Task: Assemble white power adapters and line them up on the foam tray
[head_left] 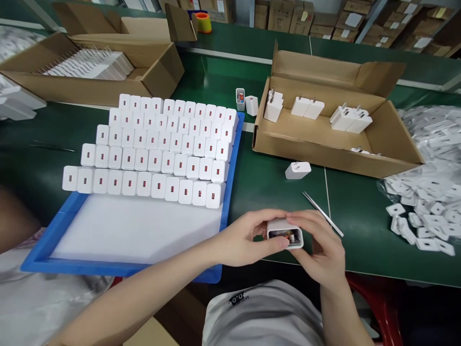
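Observation:
Between my two hands is a white charger housing (pixel 281 225), its open end facing me with circuit parts showing inside. My left hand (pixel 245 240) grips it from the left, thumb across the lower edge of the opening. The fingers of my right hand (pixel 320 247) close over its top and right side. Just beyond lies a single white charger (pixel 298 170) on the green table. Metal tweezers (pixel 323 214) rest to the right of my right hand. On my left, a blue-rimmed tray (pixel 227 211) carries rows of white chargers (pixel 158 185) with their USB ports facing me.
An open cardboard box (pixel 313 139) at the back right holds several chargers with prongs. Another box (pixel 158 72) stands back left, with white pieces inside. White end caps (pixel 432 216) spill from a plastic bag at right. A co-worker's sleeve (pixel 32 298) shows at lower left.

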`<state>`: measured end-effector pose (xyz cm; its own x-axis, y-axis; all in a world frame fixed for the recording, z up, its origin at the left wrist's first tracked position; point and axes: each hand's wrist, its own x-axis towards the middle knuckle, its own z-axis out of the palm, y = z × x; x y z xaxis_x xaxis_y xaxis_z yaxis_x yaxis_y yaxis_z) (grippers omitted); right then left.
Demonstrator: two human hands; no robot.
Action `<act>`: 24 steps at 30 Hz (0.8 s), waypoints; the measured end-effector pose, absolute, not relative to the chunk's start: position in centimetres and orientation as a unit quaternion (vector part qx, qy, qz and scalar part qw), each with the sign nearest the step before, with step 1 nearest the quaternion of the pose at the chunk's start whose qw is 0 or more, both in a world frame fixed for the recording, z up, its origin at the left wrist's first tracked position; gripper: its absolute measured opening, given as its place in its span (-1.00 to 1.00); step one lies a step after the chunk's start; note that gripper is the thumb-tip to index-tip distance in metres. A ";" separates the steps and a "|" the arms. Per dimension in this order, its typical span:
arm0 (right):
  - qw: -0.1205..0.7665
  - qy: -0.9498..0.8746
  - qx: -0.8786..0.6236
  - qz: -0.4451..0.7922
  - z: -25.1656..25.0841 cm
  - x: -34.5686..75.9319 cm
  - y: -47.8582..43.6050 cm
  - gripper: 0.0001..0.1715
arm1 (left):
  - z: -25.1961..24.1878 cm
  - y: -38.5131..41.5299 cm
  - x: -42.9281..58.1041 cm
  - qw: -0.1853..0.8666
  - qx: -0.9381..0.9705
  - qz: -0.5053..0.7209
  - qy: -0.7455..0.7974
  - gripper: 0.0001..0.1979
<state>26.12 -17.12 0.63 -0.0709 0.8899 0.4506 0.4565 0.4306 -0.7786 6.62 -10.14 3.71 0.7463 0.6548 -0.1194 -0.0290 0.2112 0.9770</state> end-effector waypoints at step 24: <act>0.464 -0.700 -0.498 0.218 0.3 26.5 -17.6 -0.36 | 3.7 -9.8 6.3 0.766 0.536 0.211 0.285 -0.62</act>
